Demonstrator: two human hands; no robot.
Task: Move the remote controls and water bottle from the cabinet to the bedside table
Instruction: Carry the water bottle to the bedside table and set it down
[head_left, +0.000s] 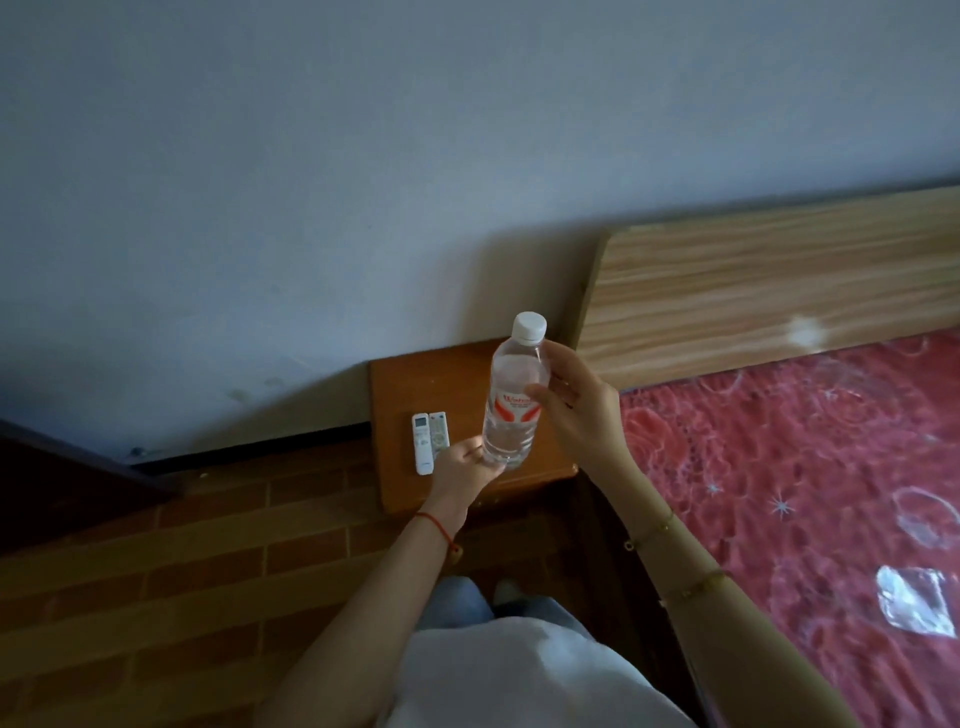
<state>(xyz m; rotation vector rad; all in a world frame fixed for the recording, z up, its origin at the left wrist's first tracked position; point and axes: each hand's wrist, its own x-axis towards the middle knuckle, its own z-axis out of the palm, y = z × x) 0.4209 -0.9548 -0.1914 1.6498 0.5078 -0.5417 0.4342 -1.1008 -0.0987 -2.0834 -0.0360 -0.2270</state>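
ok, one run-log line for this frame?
stage: placing bottle | right hand: grips clear plastic water bottle | left hand: supports its base | two white remote controls: side by side on orange wooden bedside table

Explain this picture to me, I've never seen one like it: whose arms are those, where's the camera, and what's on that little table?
There is no machine here. The camera is worn on a person's head and looks forward and down, so the two arms reaching in from the bottom are that person's own.

The right hand grips a clear water bottle around its middle, fingers curled over the red label. The left hand touches the bottle's base from below. The bottle is upright, with its white cap on, over the table's near edge.

The bedside table is orange-brown wood, standing against the wall beside the bed's headboard. Two white remote controls lie side by side on it, left of the bottle.

On the right is the bed, covered in red patterned fabric.
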